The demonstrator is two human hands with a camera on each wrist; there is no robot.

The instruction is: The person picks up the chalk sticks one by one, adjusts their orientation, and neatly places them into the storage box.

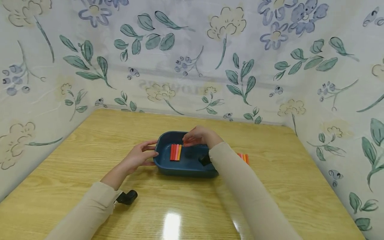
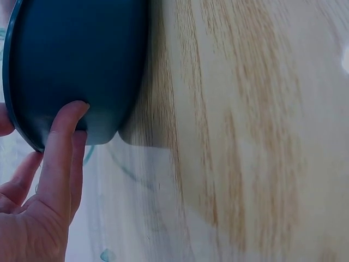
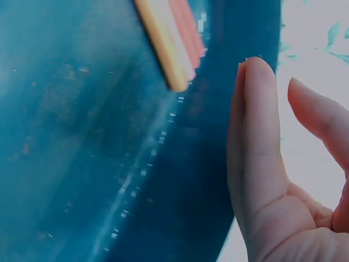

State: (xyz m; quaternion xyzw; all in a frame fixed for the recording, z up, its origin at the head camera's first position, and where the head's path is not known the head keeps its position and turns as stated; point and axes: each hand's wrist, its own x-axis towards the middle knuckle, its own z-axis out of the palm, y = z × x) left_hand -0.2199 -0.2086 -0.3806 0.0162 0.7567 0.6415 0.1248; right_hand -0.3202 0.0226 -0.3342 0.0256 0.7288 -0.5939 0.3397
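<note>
Bare hands work at a dark blue tray (image 1: pixel 186 172) on a wood-grain table (image 1: pixel 144 213), where four coloured sticks (image 1: pixel 175 152), two red, one pink and one orange-yellow, lie side by side toward the tray's left end. The left hand (image 1: pixel 138 155) rests against that end, fingers spread along the outer wall. The right hand (image 1: pixel 199 135) hangs over the far side, its fingers straight and pressed together, thumb apart in the wrist view; we cannot tell whether anything sits behind them. We judge the row the weak point: a sideways brush from those fingertips could roll the sticks out of line. Too firm a left-hand push might slide the tray toward the second bunch (image 1: pixel 244 158), beyond the right sleeve (image 1: pixel 243 186). We also see a black wrist device (image 1: pixel 205 160) low enough, perhaps, to knock the tray's near wall.
</note>
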